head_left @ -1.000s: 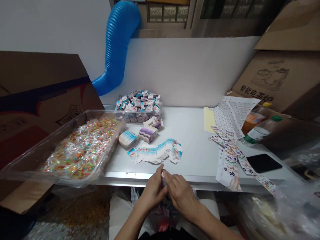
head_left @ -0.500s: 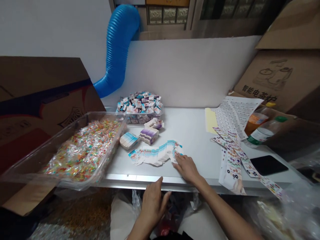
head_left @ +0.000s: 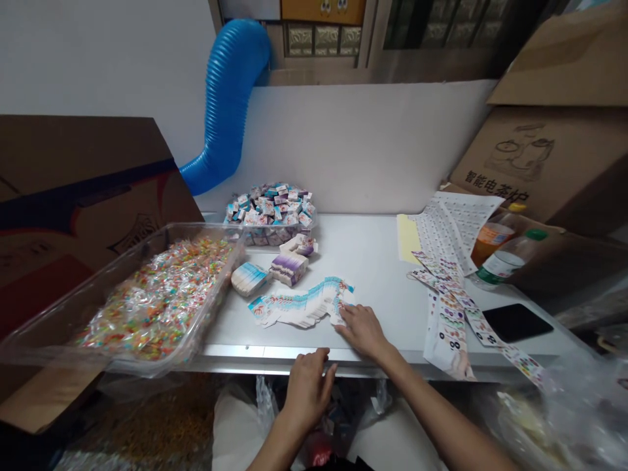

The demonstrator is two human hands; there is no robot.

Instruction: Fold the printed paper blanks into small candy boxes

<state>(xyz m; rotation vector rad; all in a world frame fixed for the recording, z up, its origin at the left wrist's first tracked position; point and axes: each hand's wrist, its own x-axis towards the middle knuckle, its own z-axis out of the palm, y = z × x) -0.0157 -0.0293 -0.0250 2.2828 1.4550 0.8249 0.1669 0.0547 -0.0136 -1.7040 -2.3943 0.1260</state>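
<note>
A fanned, overlapping row of small flat white-and-blue printed cartons (head_left: 304, 304) lies on the white table near its front edge. My right hand (head_left: 363, 330) rests at the right end of this row, fingers stretched onto the last cartons and not wrapped round them. Below the table's edge hovers my left hand (head_left: 308, 386), holding nothing, with thumb and fingers apart. Just behind the row sit a stack of blue-and-white flat cartons (head_left: 249, 279) and a stack of purple-and-white ones (head_left: 288, 268). Another small purple-and-white bunch (head_left: 300, 245) lies behind those.
A clear tray (head_left: 196, 320) of small wrapped colourful pieces stands at left. Behind, a clear tub (head_left: 275, 235) is heaped with small folded boxes. Printed strips (head_left: 454, 327), a black phone (head_left: 517, 322) and bottles (head_left: 500, 261) lie at right. A blue hose (head_left: 228, 104) hangs behind.
My left hand has risen slightly toward the table's edge and its fingers have bent a little. My right hand stays at the row's right end. The view has shifted slightly.
</note>
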